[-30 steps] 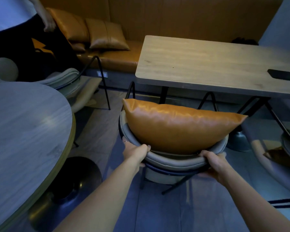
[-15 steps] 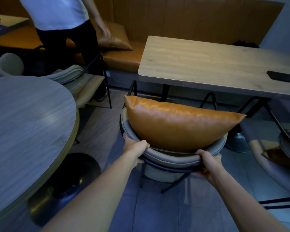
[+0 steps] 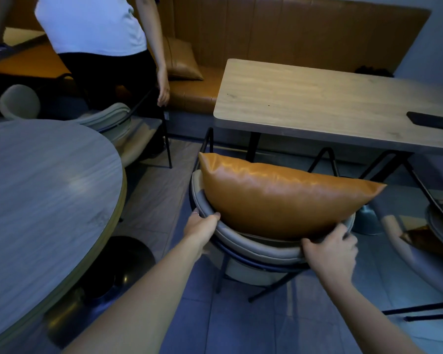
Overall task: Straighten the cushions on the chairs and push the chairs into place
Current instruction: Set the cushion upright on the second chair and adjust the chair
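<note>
An orange leather cushion (image 3: 279, 198) stands upright against the curved grey backrest of a chair (image 3: 253, 247) with thin black legs. The chair faces the rectangular wooden table (image 3: 317, 103), its seat partly under the table's near edge. My left hand (image 3: 201, 226) grips the left side of the backrest rim. On the right side of the same rim my right hand (image 3: 330, 251) is closed. The seat itself is hidden behind the cushion and backrest.
A round grey table (image 3: 41, 195) fills the left. Behind it stands another grey chair (image 3: 123, 129) and a person in a white top (image 3: 92, 24). An orange bench (image 3: 192, 93) carries a brown cushion (image 3: 182, 60). A phone (image 3: 432, 121) lies on the table. A second chair (image 3: 420, 238) is at right.
The chair and cushion have slid a little forward toward the wooden table under both hands. The person at the back has stepped right, to the gap beside the bench.
</note>
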`<state>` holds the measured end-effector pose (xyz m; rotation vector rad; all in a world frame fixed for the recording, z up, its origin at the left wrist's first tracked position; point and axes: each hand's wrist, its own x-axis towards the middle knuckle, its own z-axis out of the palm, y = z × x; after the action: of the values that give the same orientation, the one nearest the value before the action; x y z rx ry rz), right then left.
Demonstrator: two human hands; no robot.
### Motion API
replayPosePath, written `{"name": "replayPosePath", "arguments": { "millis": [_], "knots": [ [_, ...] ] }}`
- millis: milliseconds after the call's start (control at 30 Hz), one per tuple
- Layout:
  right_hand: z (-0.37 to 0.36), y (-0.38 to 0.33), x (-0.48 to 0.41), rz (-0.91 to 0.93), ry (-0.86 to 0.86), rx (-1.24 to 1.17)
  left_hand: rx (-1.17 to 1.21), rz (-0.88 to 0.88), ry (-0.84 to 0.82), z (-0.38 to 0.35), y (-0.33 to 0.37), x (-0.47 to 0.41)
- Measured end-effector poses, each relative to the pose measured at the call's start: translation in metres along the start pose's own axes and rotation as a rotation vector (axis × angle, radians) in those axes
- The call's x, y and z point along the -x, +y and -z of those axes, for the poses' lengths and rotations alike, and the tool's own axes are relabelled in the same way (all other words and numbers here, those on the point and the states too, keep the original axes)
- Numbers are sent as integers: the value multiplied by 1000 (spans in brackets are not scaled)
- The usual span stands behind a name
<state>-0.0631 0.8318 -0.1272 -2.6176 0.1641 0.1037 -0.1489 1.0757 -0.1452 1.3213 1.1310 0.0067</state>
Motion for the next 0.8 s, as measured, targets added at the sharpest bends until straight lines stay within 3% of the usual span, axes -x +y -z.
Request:
{"name": "replayPosePath", "arguments": {
  "millis": [100,233,367,500,800],
  "knots": [
    [-6,-14,29,452,110,294,-92,-163,53,12,14,-9],
    [-22,-45,54,753,-197,295,-223,-341,59,20,43,-9],
    [-41,-89,66,809,-420,337,-371,-392,-10,27,54,-11],
    [-65,-127,70,755,-497,354,-462,-375,-52,34,45,-20],
    [-101,-147,76,707,-321,442,-279,-317,-133,40,28,-35]
  ]
}}
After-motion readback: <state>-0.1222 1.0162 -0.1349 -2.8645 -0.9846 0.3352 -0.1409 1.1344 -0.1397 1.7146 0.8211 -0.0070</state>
